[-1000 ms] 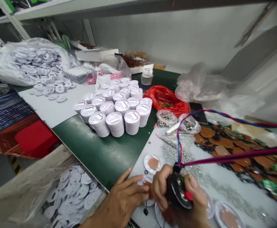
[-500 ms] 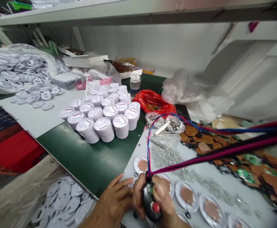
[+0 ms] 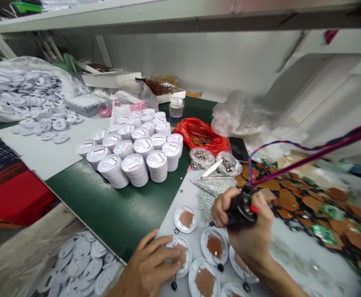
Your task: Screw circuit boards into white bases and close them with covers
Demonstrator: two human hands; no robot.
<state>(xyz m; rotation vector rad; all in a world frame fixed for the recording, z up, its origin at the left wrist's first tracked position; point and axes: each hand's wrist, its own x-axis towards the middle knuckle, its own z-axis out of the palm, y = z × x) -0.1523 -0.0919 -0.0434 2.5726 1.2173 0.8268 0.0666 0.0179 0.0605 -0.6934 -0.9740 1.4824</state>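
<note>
The left hand (image 3: 151,264) is lying open, fingers spread, touching a white disc (image 3: 180,264) with a copper pad. The right hand (image 3: 248,235) is closing narrowly around a black handheld tool (image 3: 241,209) with a red button, and a blue-and-red wire (image 3: 279,145) and a magenta cable (image 3: 316,154) are running up from the tool to the right.

Six such discs are sitting on the white bench (image 3: 180,194) around the hands, one of them partly covered by the right hand and another cut off by the lower edge. Three small black beads (image 3: 220,267) are lying among them.

Just beyond are two clear bags of metal parts (image 3: 200,159), a white pen-shaped piece (image 3: 212,168) and a silver heap (image 3: 205,202). A red bag (image 3: 199,136), a phone (image 3: 237,148) and a capped bottle (image 3: 176,108) are standing farther back. To the right, brown pads (image 3: 291,202) are spreading out, with at least two green boards (image 3: 324,234) among them.

About twenty stacks of white discs (image 3: 112,171) are standing on a green mat (image 3: 100,206), each topped by a small red-marked label too small to read. Loose discs are filling a bag (image 3: 19,93) and a bin (image 3: 78,260). Red writing on a white bag (image 3: 127,108) is unreadable.
</note>
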